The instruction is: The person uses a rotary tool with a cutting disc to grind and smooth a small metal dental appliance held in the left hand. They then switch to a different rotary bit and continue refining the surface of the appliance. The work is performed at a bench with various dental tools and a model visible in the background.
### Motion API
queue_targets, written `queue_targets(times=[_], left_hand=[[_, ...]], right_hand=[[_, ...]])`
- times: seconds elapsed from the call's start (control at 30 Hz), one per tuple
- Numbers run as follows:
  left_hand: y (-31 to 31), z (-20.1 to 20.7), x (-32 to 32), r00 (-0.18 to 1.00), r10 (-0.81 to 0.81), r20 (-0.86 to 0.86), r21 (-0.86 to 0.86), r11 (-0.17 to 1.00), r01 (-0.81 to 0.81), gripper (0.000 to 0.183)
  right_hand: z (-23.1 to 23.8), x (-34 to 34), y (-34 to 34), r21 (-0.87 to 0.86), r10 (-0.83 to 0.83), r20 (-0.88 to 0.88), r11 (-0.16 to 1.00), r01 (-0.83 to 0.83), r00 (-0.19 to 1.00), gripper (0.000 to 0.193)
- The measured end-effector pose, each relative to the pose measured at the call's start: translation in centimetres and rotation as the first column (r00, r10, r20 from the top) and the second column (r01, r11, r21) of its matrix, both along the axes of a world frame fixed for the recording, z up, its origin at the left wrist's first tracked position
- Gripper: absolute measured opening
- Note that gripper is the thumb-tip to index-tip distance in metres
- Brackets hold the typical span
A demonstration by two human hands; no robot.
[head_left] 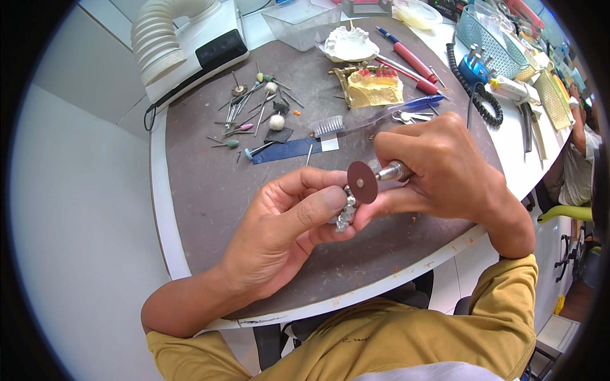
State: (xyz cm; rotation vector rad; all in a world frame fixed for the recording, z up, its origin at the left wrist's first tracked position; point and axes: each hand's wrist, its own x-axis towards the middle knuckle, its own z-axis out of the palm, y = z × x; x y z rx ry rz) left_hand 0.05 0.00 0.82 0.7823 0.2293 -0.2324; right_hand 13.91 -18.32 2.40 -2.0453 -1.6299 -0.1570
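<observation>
Between the thumb and fingers of my left hand (289, 222) is a small silver metal dental bridge (346, 214), partly covered by the fingertips. My right hand (438, 174) is wrapped round a metal rotary handpiece (395, 171). A round reddish-brown cutting disc (361, 182) is mounted on its tip. The disc stands right at the upper end of the bridge; whether the two touch I cannot tell. Both hands meet over the brown work mat, and the right fingertips lie close to the bridge.
Loose rotary burs (244, 114) and a clear-handled brush (328, 126) lie beyond my hands. Behind stand a yellow dental model (375, 87) and a white plaster cast (349, 44). A white suction unit (190, 57) stands far left, a blue basket (486, 38) far right. Another person (575, 149) sits at right.
</observation>
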Motion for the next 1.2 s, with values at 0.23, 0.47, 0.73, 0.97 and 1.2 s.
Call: queue_targets(times=[0.23,0.47,0.73,0.97,1.2], left_hand=[[0.0,-0.1,0.0,1.0,0.004,-0.006,0.003,1.0,-0.004,0.024],[0.7,-0.3,0.0,0.999,0.033,0.008,-0.057,0.998,-0.032,0.025],[0.1,-0.6,0.3,0.989,0.125,0.074,0.101,0.986,-0.132,0.022],[-0.3,0.2,0.6,0.99,0.117,0.078,0.144,0.981,-0.128,0.025],[0.2,-0.9,0.6,0.993,0.071,0.098,0.166,0.982,-0.087,0.027]], right_hand=[[0.0,-0.1,0.0,-0.026,-0.009,-0.01,1.0,0.008,1.0,0.053],[0.4,-0.1,0.0,0.092,-0.024,-0.011,0.995,0.025,1.0,0.051],[0.7,-1.1,0.4,0.237,-0.022,-0.072,0.971,0.039,0.997,0.035],[0.6,-0.7,0.1,0.234,0.026,-0.09,0.972,-0.004,0.996,0.019],[0.6,-0.9,0.1,0.232,0.044,-0.09,0.973,-0.022,0.995,0.023]])
